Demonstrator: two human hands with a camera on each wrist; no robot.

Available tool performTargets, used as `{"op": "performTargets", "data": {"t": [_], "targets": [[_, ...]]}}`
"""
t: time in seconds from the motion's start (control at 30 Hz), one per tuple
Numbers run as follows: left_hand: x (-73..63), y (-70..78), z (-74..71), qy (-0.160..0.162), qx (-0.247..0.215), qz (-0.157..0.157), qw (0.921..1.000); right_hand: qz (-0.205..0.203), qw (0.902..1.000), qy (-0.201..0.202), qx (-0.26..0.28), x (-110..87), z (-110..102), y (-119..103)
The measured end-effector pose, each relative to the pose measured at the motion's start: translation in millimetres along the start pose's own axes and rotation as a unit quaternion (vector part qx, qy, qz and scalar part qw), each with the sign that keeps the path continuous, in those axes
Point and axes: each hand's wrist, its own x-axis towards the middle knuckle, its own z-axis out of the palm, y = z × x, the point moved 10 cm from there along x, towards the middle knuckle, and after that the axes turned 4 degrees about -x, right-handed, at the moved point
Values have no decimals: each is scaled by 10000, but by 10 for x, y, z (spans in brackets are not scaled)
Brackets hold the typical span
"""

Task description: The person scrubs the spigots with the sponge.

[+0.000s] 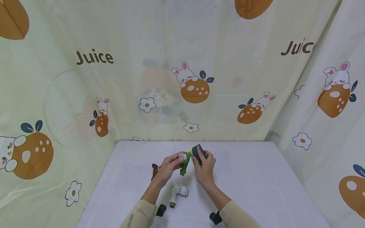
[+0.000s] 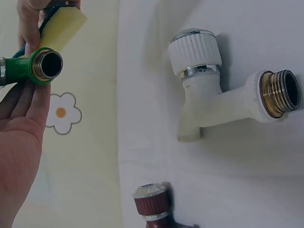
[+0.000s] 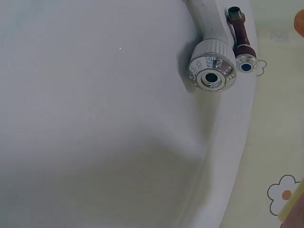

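Note:
My left hand (image 1: 167, 169) holds a green faucet (image 1: 185, 165) by its silver-topped knob, up off the table. In the left wrist view the green faucet (image 2: 19, 70) shows its open threaded brass end beside my fingers. My right hand (image 1: 206, 169) grips a sponge (image 1: 199, 154) with a dark blue-green side and a yellow side (image 2: 64, 29). The yellow side faces the green faucet and appears to touch its spout end. Only a fingertip and the sponge's yellow edge (image 3: 293, 202) show in the right wrist view.
On the white table (image 1: 245, 177) below my hands lies a white faucet (image 1: 175, 192) with a threaded brass end. A dark red-brown faucet (image 1: 154, 170) lies left of it, partly behind my left hand. A printed curtain (image 1: 159, 133) hangs around the table's back and sides.

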Motion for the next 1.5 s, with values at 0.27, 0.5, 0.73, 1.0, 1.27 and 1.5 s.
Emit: {"op": "performTargets", "data": {"t": [0.27,0.5,0.73,1.0,1.27,1.5], "targets": [[-19,-18,7,-96,-2,-22,10000,462,9983,-182,318,-11,30,120],[-35,-17,-46,116,-130,-97,9998,861,9948,-209,508,-20,39,197],[-15,1,-156,506,-462,-87,9976,64,9939,-128,1093,-107,47,-28],[-3,10,-159,494,-672,-20,9965,-1977,9773,-114,754,-334,59,-498],[18,49,-143,585,-576,-67,9966,-2306,9716,-41,529,-349,60,-583],[22,68,-79,461,-408,-26,9981,-1985,9758,10,919,-299,34,-538]]}}
